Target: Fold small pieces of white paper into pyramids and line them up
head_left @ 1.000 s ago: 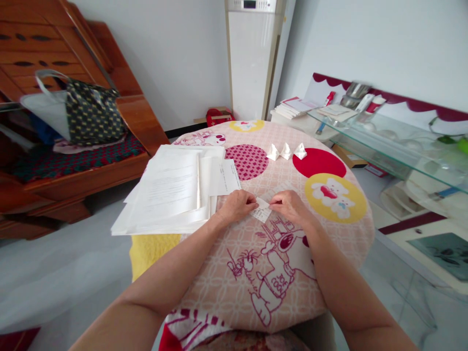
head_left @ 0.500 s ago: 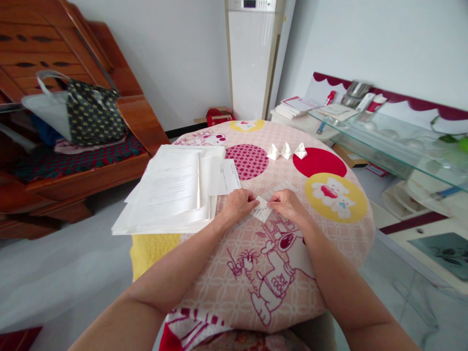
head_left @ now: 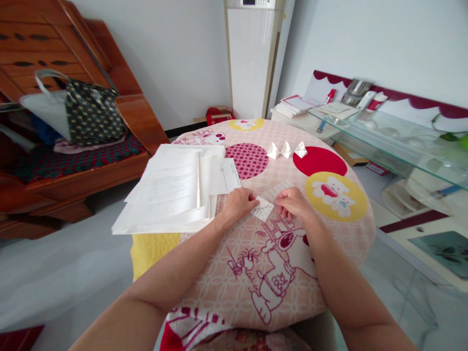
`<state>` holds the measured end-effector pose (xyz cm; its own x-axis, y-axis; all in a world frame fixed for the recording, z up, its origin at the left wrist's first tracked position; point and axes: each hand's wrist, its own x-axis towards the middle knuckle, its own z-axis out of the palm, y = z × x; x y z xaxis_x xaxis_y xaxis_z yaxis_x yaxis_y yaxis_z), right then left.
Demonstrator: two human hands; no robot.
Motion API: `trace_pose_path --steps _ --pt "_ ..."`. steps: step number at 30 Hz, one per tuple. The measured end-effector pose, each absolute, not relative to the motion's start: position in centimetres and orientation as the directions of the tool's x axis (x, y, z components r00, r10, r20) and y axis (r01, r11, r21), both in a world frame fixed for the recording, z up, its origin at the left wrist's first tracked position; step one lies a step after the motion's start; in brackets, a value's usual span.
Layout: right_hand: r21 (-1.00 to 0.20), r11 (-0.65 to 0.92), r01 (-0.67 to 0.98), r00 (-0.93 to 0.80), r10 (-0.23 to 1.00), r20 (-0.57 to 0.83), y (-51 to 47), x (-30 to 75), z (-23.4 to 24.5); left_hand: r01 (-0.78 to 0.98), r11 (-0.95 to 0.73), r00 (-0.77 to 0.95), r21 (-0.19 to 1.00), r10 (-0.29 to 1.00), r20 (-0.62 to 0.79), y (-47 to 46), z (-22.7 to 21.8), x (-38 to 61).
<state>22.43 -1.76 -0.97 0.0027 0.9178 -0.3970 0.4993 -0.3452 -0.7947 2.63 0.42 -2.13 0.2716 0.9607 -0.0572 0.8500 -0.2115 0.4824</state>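
Note:
A small folded square of white paper (head_left: 263,208) with printed lines lies turned like a diamond on the patterned tablecloth (head_left: 226,273). My left hand (head_left: 239,202) pinches its left corner between thumb and fingers. Just off the right corner is my right hand (head_left: 293,203), its fingers loosely bent and apart, the fingertips close to the paper's edge. Farther back, three small folded paper shapes (head_left: 286,150) stand in a row.
A stack of white paper sheets (head_left: 164,190) covers the table's left side, with a printed slip (head_left: 229,176) at its right edge. Right of the table is a glass shelf (head_left: 387,141) holding various items. A wooden bench (head_left: 91,178) with bags stands at left.
My right hand has drawn slightly to the right, off the paper's corner, and its fingers have loosened. The paper's right corner now shows. My left hand stays in place.

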Motion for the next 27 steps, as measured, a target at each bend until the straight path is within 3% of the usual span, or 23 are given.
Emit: trace_pose_path --steps 14,22,27 --pt "-0.753 -0.308 0.581 -0.004 0.924 -0.382 -1.75 22.11 -1.16 0.859 -0.215 0.281 0.464 0.957 -0.077 0.57 -1.64 2.78" --pt "-0.803 -0.268 0.532 -0.069 0.932 -0.357 -1.93 22.31 -0.94 0.849 -0.218 0.282 0.482 0.957 -0.064 0.69 -1.89 2.75" --pt "-0.751 -0.267 0.603 -0.025 0.935 -0.352 -2.17 21.57 -0.36 0.829 -0.214 0.291 0.516 0.954 -0.071 1.04 -1.92 2.63"
